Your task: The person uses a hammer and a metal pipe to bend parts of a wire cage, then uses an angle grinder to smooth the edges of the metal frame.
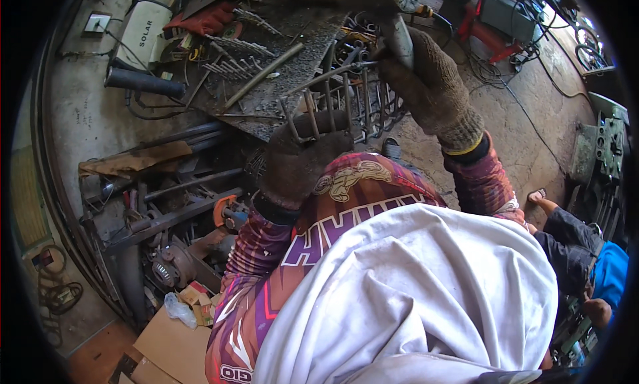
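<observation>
Both hands wear brown knitted work gloves, and a metal frame (pixel 366 104) of thin bars with upright prongs is held between them, in front of the body and just beyond the near edge of the cluttered surface (pixel 296 67). The left hand (pixel 305 154) is curled around the frame's near left end, its fingers bent over the bars between the prongs. The right hand (pixel 429 84) is closed around the pale handle of a hammer-like tool (pixel 403 43), its dark head raised above the frame's far right end (whether any finger also touches the frame, I cannot tell). On the surface, to the left, lie a long bare rod (pixel 266 76), rows of thin metal pieces (pixel 229 69) and a red glove (pixel 200 24). A white cloth (pixel 426 291) hangs over the front of the wearer's patterned shirt (pixel 319 217). At the right, another person (pixel 566 244) in dark shorts and a blue top is partly in view, well apart from the frame.
</observation>
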